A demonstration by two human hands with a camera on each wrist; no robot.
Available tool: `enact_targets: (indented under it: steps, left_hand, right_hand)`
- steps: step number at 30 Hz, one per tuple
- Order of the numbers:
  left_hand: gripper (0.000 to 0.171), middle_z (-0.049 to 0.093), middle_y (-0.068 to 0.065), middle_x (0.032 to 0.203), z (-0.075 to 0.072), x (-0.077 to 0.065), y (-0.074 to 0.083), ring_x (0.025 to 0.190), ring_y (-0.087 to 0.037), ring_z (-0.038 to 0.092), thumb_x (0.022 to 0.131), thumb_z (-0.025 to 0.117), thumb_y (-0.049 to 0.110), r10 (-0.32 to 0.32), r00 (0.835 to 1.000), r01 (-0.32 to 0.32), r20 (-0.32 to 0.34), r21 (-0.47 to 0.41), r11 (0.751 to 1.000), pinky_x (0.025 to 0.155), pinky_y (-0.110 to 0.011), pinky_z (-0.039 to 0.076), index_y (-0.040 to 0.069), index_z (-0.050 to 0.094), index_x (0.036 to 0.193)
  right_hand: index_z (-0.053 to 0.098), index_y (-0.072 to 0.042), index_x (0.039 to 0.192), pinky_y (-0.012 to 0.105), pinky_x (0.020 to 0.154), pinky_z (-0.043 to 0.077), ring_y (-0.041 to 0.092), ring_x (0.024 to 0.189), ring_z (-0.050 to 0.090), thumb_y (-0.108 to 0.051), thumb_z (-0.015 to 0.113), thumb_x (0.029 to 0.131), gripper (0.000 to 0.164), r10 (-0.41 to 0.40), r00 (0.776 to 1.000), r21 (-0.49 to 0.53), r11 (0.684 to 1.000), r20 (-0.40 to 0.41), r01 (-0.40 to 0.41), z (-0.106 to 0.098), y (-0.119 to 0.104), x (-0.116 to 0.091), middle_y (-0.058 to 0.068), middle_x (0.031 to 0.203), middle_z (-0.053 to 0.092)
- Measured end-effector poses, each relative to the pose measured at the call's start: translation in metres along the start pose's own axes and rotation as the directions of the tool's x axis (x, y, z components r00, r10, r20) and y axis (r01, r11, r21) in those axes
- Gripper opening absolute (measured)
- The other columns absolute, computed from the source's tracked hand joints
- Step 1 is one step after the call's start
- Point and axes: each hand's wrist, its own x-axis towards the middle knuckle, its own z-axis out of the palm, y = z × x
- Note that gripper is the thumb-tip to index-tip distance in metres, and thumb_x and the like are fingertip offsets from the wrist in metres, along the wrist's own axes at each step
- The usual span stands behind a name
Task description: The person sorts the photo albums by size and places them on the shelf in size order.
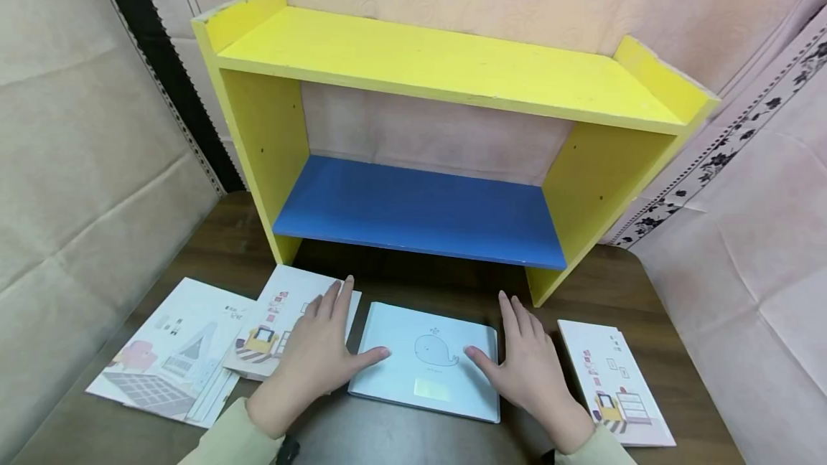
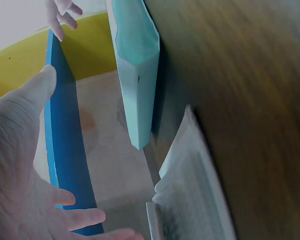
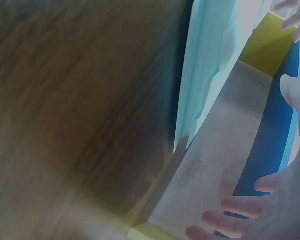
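A light blue booklet (image 1: 394, 350) with a whale drawing lies flat on the wooden table in front of the shelf; it seems to be a stack of more than one. My left hand (image 1: 323, 350) is spread at its left side, thumb over the cover's edge and fingers above a white booklet (image 1: 284, 296). At the right side my right hand (image 1: 526, 361) is spread likewise, thumb over the cover. Both wrist views show straight, parted fingers holding nothing, with the blue stack (image 2: 135, 75) seen edge-on beyond the left hand.
Behind stands a yellow shelf unit (image 1: 452, 56) with a blue middle board (image 1: 420, 207). A pile of white booklets (image 1: 168, 357) lies far left, partly beside the other white booklet. Another white booklet stack (image 1: 617, 386) lies right of my right hand. Cloth walls (image 1: 84, 163) enclose the table.
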Motion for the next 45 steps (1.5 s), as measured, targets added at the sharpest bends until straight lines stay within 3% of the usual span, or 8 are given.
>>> enact_targets:
  steps: [4, 7, 12, 16, 27, 33, 39, 45]
  left_hand:
    - [0.130, 0.039, -0.023, 0.161, 0.001, 0.002, 0.002, 0.131, -0.052, 0.054, 0.072, 0.071, 0.084, -0.043, 0.999, 0.044, 0.015, -0.045, 0.998, 0.097, -0.066, 0.051, 0.012, 0.016, 0.166]
    - [0.131, 0.043, -0.023, 0.158, 0.002, 0.002, 0.004, 0.129, -0.049, 0.056, 0.071, 0.074, 0.083, -0.067, 0.997, 0.069, 0.039, -0.054, 0.996, 0.093, -0.068, 0.052, 0.012, 0.017, 0.166]
    - [0.135, 0.046, -0.023, 0.156, 0.003, 0.001, 0.007, 0.130, -0.044, 0.057, 0.069, 0.079, 0.078, -0.089, 0.992, 0.098, 0.084, -0.108, 0.989, 0.099, -0.064, 0.052, 0.009, 0.016, 0.166]
    - [0.138, 0.045, -0.022, 0.157, 0.004, 0.000, 0.010, 0.134, -0.042, 0.055, 0.067, 0.084, 0.074, -0.106, 0.987, 0.125, 0.123, -0.163, 0.979, 0.104, -0.059, 0.051, 0.007, 0.015, 0.165]
    - [0.138, 0.044, -0.026, 0.156, 0.016, -0.002, 0.016, 0.138, -0.039, 0.051, 0.066, 0.089, 0.068, -0.075, 0.977, 0.125, 0.202, -0.248, 0.961, 0.110, -0.054, 0.047, 0.001, 0.017, 0.163]
    - [0.140, 0.044, -0.031, 0.154, 0.023, 0.000, 0.017, 0.137, -0.039, 0.052, 0.065, 0.093, 0.060, -0.061, 0.965, 0.139, 0.255, -0.298, 0.944, 0.109, -0.053, 0.049, -0.003, 0.016, 0.162]
    - [0.134, 0.038, -0.040, 0.153, 0.028, 0.001, 0.025, 0.139, -0.048, 0.047, 0.067, 0.097, 0.045, -0.083, 0.950, 0.179, 0.301, -0.304, 0.936, 0.111, -0.058, 0.045, -0.011, 0.017, 0.159]
    - [0.133, 0.041, -0.043, 0.149, 0.035, 0.004, 0.034, 0.130, -0.046, 0.057, 0.068, 0.097, 0.042, -0.096, 0.940, 0.196, 0.327, -0.288, 0.938, 0.106, -0.055, 0.050, -0.016, 0.017, 0.156]
  right_hand:
    - [0.020, -0.011, 0.165, 0.068, 0.106, 0.043, 0.053, 0.139, 0.045, -0.079, 0.060, 0.086, 0.112, 0.095, 0.990, 0.131, 0.985, 0.104, -0.108, 0.000, -0.001, 0.003, 0.026, 0.161, 0.037]
    - [0.017, -0.010, 0.165, 0.067, 0.108, 0.043, 0.049, 0.144, 0.042, -0.080, 0.061, 0.085, 0.115, 0.169, 0.962, 0.231, 0.948, 0.213, -0.218, -0.002, -0.001, 0.005, 0.025, 0.163, 0.036]
    - [0.021, -0.005, 0.162, 0.058, 0.099, 0.054, 0.041, 0.134, 0.056, -0.068, 0.070, 0.087, 0.109, 0.231, 0.912, 0.337, 0.875, 0.340, -0.348, -0.005, -0.001, 0.006, 0.025, 0.154, 0.048]
    - [0.024, -0.004, 0.161, 0.054, 0.092, 0.057, 0.039, 0.127, 0.060, -0.065, 0.073, 0.087, 0.108, 0.242, 0.884, 0.367, 0.841, 0.401, -0.397, -0.005, -0.001, 0.007, 0.024, 0.147, 0.055]
    - [0.030, 0.007, 0.156, 0.047, 0.091, 0.058, 0.031, 0.117, 0.062, -0.061, 0.079, 0.083, 0.111, 0.293, 0.851, 0.369, 0.804, 0.436, -0.466, 0.002, 0.005, 0.007, 0.021, 0.132, 0.062]
    - [0.043, 0.015, 0.143, 0.038, 0.084, 0.058, 0.020, 0.101, 0.062, -0.056, 0.081, 0.084, 0.099, 0.295, 0.847, 0.400, 0.781, 0.441, -0.480, 0.006, 0.012, 0.014, 0.015, 0.115, 0.065]
    - [0.051, 0.014, 0.133, 0.035, 0.080, 0.056, 0.019, 0.094, 0.060, -0.048, 0.082, 0.086, 0.084, 0.305, 0.857, 0.399, 0.785, 0.416, -0.474, 0.011, 0.012, 0.015, 0.013, 0.107, 0.065]
    - [0.053, 0.013, 0.127, 0.033, 0.075, 0.053, 0.020, 0.091, 0.057, -0.036, 0.081, 0.090, 0.067, 0.317, 0.857, 0.388, 0.789, 0.407, -0.476, 0.012, 0.013, 0.014, 0.013, 0.104, 0.063]
